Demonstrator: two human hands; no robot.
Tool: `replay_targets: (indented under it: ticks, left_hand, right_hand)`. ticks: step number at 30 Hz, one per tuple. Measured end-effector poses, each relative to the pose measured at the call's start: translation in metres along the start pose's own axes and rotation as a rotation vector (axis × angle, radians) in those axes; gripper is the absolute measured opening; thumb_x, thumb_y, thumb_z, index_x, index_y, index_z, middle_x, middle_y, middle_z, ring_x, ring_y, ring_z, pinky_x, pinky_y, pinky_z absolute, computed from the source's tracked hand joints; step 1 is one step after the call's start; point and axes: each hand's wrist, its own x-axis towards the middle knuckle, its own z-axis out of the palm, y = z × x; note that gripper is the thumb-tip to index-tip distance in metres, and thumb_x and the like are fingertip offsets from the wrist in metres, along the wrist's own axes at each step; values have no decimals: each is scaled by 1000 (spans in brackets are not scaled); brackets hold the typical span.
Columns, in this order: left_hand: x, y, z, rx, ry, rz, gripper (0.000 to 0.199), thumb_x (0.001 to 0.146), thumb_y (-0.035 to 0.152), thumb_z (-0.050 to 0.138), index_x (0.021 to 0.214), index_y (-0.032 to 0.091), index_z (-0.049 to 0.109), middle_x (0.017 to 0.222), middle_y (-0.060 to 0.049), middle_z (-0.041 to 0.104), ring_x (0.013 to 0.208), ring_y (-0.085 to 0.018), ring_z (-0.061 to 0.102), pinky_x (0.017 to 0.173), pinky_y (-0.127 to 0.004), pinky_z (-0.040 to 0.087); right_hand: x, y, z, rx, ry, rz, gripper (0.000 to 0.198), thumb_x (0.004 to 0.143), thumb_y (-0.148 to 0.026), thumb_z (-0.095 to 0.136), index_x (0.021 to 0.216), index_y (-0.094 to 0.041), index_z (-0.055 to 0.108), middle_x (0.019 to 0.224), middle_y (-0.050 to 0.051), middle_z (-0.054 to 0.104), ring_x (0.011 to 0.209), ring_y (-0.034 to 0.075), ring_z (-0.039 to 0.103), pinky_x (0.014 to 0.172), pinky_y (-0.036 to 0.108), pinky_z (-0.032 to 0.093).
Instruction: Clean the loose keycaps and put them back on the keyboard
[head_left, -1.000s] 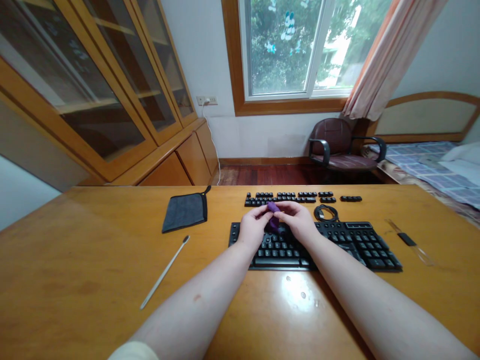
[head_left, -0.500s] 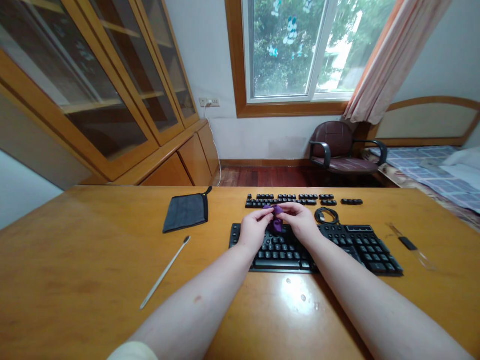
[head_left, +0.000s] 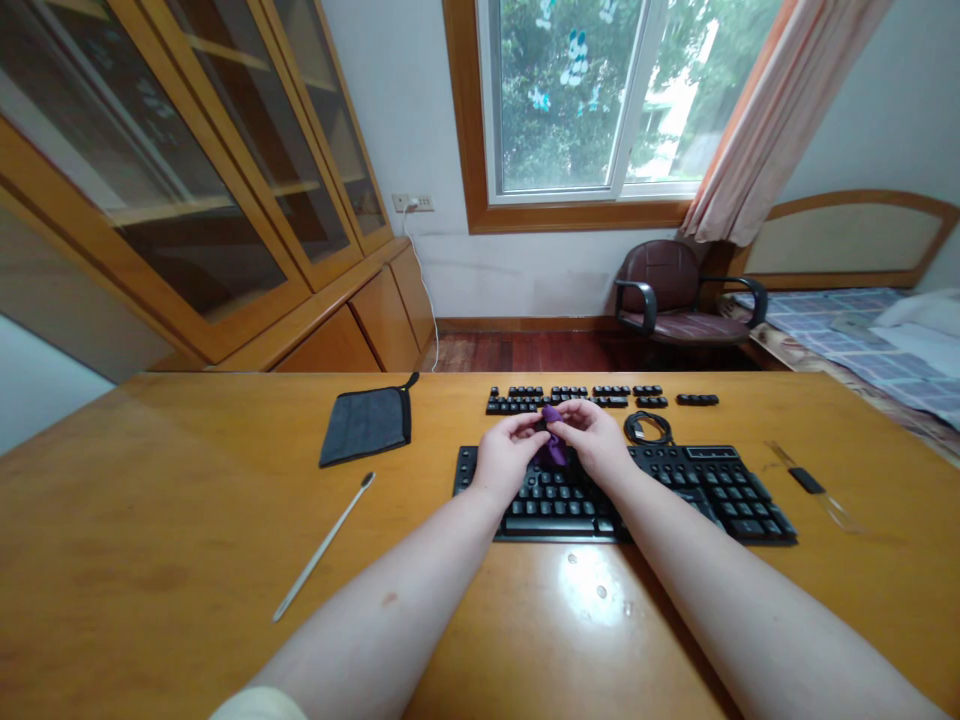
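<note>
Both my hands meet over the upper left part of a black keyboard (head_left: 555,527). My left hand (head_left: 504,455) pinches a small purple cloth (head_left: 555,452) from the left, fingertips pressed together. From the right, my right hand (head_left: 596,440) grips the same cloth between thumb and fingers. Part of the cloth hangs below the fingers over the keys. Whether a keycap sits inside the cloth is hidden by my fingers. Behind the hands, loose black keycaps (head_left: 611,402) lie in rows, and a coiled black cable (head_left: 648,428) rests by the keyboard's rear edge.
On the left of the wooden table (head_left: 150,520) lie a dark grey cloth (head_left: 366,425) and a long white-handled brush (head_left: 322,550). A wire keycap puller (head_left: 808,481) with a black grip lies at right. An armchair (head_left: 667,290) stands beyond the table.
My fingers have shifted on the purple cloth, and a bit more of it bunches up above the fingertips. The whole view has slid slightly; the other objects lie where they were.
</note>
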Motion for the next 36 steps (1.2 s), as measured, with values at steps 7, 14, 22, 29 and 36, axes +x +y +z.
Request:
replay_targets:
  ticks: [7,14,22,29,36]
  left_hand:
    - [2,-4,-6,152,-32,223,22,69,18,66,90,18,70,101,-8,63,95,-19,59,90,-35,45]
    - [-2,3,0,41,-10,136,28,66,14,67,93,16,66,97,-8,66,90,-18,61,88,-34,46]
    - [1,-1,-4,11,-9,185,20,72,20,63,91,16,67,100,-9,66,97,-19,59,93,-36,43]
    - [1,-5,-4,-15,-9,159,18,72,22,62,89,15,64,90,-7,67,87,-17,61,85,-34,47]
    - [3,-4,-2,-48,21,106,19,67,21,66,84,14,64,83,-5,67,79,-15,62,79,-31,49]
  right_hand:
    - [1,-1,-2,53,24,1,29,59,-32,75,83,-19,65,76,2,69,72,16,63,73,32,48]
    - [0,4,1,43,-9,-2,26,61,-32,74,81,-19,65,75,2,69,69,16,63,68,30,50]
    - [-2,-1,-1,-9,-10,9,23,67,-35,69,87,-23,70,88,3,71,85,20,65,80,35,50]
    - [-1,2,0,11,-83,38,25,60,-32,74,82,-20,69,82,2,71,78,19,65,77,35,50]
    - [1,2,1,58,-11,26,22,54,-30,77,66,-20,61,66,-1,67,61,15,62,64,31,50]
